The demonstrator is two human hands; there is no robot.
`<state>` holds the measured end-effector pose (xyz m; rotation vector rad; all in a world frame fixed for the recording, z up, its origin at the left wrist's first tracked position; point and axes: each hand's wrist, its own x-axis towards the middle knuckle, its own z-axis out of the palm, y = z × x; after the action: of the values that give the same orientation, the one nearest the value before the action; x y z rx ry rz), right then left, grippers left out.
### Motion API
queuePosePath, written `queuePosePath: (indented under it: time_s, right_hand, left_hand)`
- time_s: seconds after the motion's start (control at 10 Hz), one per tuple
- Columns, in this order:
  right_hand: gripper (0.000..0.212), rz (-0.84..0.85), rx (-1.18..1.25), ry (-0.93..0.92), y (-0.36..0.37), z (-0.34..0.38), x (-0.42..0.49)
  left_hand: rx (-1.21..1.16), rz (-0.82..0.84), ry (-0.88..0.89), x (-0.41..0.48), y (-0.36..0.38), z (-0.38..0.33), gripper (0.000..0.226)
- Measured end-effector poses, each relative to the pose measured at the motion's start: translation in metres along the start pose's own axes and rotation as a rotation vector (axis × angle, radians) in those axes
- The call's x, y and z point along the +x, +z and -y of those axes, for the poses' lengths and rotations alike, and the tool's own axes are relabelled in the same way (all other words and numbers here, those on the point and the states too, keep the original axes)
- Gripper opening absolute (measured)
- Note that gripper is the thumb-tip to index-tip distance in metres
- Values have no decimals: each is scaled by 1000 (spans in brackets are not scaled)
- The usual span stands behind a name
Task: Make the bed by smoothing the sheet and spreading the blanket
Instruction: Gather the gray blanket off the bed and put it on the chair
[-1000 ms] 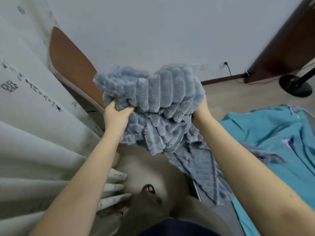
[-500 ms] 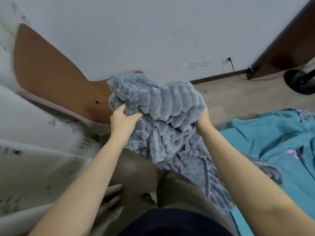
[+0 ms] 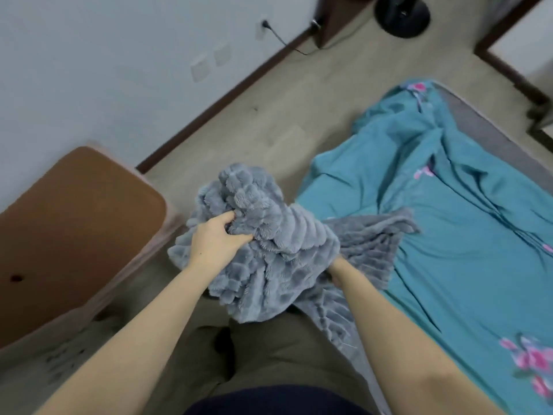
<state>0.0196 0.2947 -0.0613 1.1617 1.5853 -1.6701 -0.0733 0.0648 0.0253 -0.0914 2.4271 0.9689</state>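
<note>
Leftmost, at nine o'clock in the view, one brown board (image 3: 74, 235) leans against the white wall. Above it, toward eleven o'clock, the wall carries two blank plates (image 3: 200, 65) side by side and one socket (image 3: 264, 25) with a dark cord plugged in. At the centre there is one grey ribbed plush blanket (image 3: 269, 229), bunched in a thick wad and lifted over the floor in front of the person's olive trousers (image 3: 284, 351). Two hands are on it. The left hand (image 3: 215, 239) grips the wad from its nine o'clock side, with fingers curled deep into the pile. The right hand (image 3: 336, 269) sits at the wad's five o'clock, its fingers buried under the fabric, so its grip cannot be told. From the wad, one flat tail of the blanket trails toward three o'clock and lies on one teal sheet (image 3: 434, 220) printed with pink flowers. That sheet lies rumpled, in long creases, across the bed (image 3: 493, 136), whose grey edge shows at two o'clock. At one o'clock, on the floor, stands one round black fan base (image 3: 402, 10).
</note>
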Motion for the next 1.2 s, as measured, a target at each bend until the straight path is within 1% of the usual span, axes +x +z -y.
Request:
queuePosePath:
  time_s: [0.1, 0.2, 0.3, 0.4, 0.5, 0.6, 0.7, 0.8, 0.9, 1.0, 1.1, 1.2]
  right_hand:
    - [38, -124, -23, 86, -24, -50, 28]
    - [70, -248, -326, 285, -43, -71, 38]
    - [83, -349, -399, 427, -55, -87, 41]
    - [93, -376, -593, 343, -63, -88, 59]
    - [111, -385, -854, 222, -72, -72, 88]
    - [126, -371, -1217, 122, -80, -52, 118]
    - [118, -375, -1462, 110, -86, -42, 144]
    - [84, -284, -1507, 261, -81, -48, 162]
    - [66, -215, -1198, 382, -61, -56, 166]
    - [30, -405, -819, 296, -33, -58, 148]
    - [22, -525, -257, 58, 1, -48, 108]
    - [21, -371, 150, -117, 39, -28, 61]
  left_hand:
    - [126, 133, 21, 17, 33, -5, 52]
    - [225, 225, 20, 26, 59, -2, 58]
    - [300, 240, 41, 36, 76, 1, 61]
    - [310, 253, 72, 47, 86, 8, 58]
    - [309, 254, 65, 59, 93, 17, 62]
    - [262, 258, 72, 69, 98, 24, 48]
    - [223, 329, 60, 80, 99, 34, 43]
    - [216, 347, 67, 86, 100, 44, 46]
    - [223, 333, 67, 92, 97, 48, 36]
    - [97, 353, -6, 98, 88, 52, 26]
    - [-28, 306, -79, 101, 70, 58, 20]
    - [-166, 192, -125, 95, 44, 66, 29]
